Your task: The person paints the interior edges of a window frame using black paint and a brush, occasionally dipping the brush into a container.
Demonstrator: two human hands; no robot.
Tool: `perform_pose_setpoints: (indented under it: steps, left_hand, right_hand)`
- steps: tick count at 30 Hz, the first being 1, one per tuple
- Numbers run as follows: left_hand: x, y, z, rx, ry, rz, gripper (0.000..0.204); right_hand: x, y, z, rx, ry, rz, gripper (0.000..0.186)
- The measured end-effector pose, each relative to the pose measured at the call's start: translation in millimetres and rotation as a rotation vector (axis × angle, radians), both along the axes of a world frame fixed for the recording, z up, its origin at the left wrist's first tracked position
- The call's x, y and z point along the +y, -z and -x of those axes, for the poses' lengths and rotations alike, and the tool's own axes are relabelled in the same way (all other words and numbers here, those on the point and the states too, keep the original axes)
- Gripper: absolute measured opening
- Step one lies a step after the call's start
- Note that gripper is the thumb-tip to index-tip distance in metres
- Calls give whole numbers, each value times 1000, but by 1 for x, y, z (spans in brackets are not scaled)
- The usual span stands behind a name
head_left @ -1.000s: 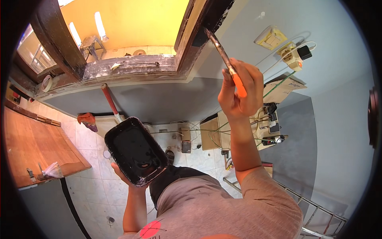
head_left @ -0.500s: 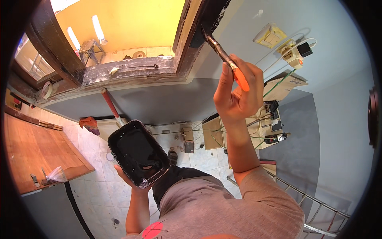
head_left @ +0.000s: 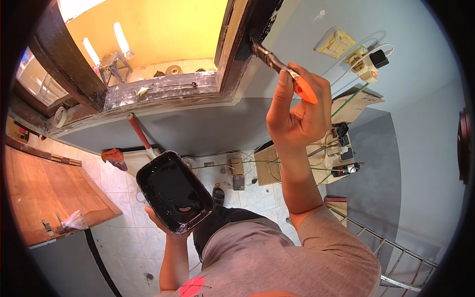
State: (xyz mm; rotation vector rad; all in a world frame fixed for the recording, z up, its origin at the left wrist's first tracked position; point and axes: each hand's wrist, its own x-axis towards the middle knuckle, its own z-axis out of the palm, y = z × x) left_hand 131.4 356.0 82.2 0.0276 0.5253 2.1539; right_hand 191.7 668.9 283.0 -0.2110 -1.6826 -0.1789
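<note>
My right hand grips a paintbrush with an orange handle, fingers wrapped round it, its dark tip against the black-painted edge of the wooden window frame at the top. Below and to the left, my left hand holds up a black tray of glossy black paint, with most of that hand hidden beneath it. A worn, flaking sill runs along the bottom of the opening, left of the brush.
A switch plate and loaded socket are on the right wall, cables trailing to power strips. A metal ladder lies lower right, a wooden panel at left. A red-handled pole leans by the low wall.
The brush tip has shifted slightly down and left along the frame, and my right hand has risen a little. The view has moved slightly, with the tray appearing a bit lower and further right.
</note>
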Motion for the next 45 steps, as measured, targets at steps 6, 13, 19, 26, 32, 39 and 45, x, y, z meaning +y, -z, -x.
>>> perform_pose_setpoints:
  steps: [6,13,19,26,32,39,45]
  left_hand:
    - [1,-2,4,11,36,-159,104]
    - [4,-7,3,41,53,-192,104]
    - [2,0,2,9,28,-126,102]
    - [5,0,2,11,38,-133,101]
    - [4,5,2,14,37,-133,101]
    - [7,-6,4,32,68,-174,100]
    - [10,-1,0,19,23,-114,100]
  right_hand:
    - [-7,-6,1,22,-32,62,14]
    - [-4,3,-2,22,-59,138,19]
    - [5,-9,9,-7,-78,188,10]
    - [20,-33,12,205,-127,-73,21]
    - [2,13,-1,-8,-18,-40,18]
    - [-5,24,-7,-42,-101,120,20]
    - [13,2,-1,-11,-32,47,19]
